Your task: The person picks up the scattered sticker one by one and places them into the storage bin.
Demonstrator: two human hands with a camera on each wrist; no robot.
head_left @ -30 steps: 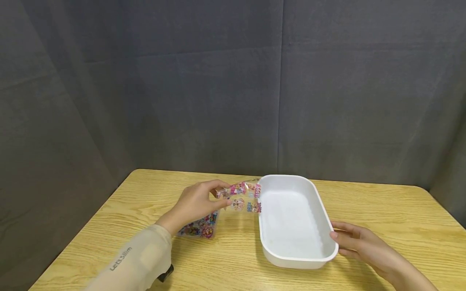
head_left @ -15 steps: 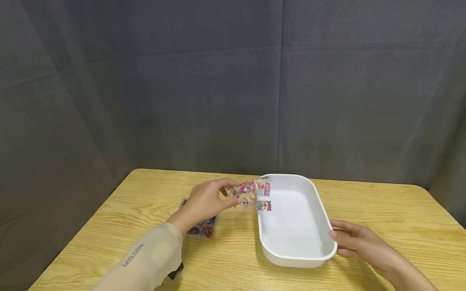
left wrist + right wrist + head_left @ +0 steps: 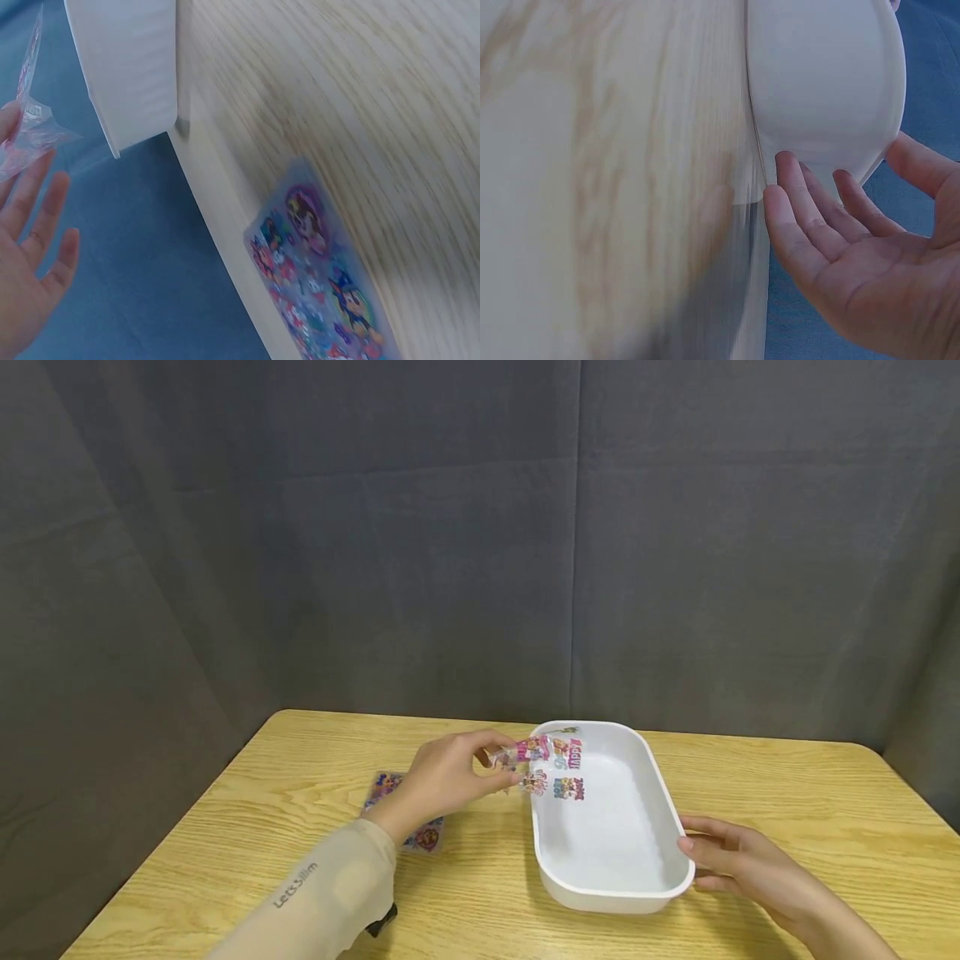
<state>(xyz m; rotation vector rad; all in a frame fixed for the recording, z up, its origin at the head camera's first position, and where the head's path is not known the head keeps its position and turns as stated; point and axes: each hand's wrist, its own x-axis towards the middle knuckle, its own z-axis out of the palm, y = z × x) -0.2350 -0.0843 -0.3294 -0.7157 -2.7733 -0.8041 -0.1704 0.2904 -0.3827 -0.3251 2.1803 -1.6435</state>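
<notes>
My left hand (image 3: 453, 772) pinches a clear plastic sheet (image 3: 555, 768) with colourful cartoon prints and lettering between thumb and fingers. The sheet reaches over the left rim of a deep white rectangular tray (image 3: 615, 827). In the left wrist view the clear sheet (image 3: 34, 127) looks thin and creased, and the other fingers are spread below it. My right hand (image 3: 750, 856) holds the tray's near right side, thumb at the rim and fingers along the outer wall. The right wrist view shows those fingertips (image 3: 786, 169) low against the wall.
A flat purplish sheet of cartoon stickers (image 3: 315, 270) lies on the wooden table (image 3: 262, 827) left of the tray, partly hidden by my left forearm in the head view. A dark grey curtain (image 3: 420, 568) hangs behind the table.
My left hand has moved to the right with the clear sheet, which now hangs farther over the tray. More of the sticker sheet on the table shows. The right hand has stayed at the tray.
</notes>
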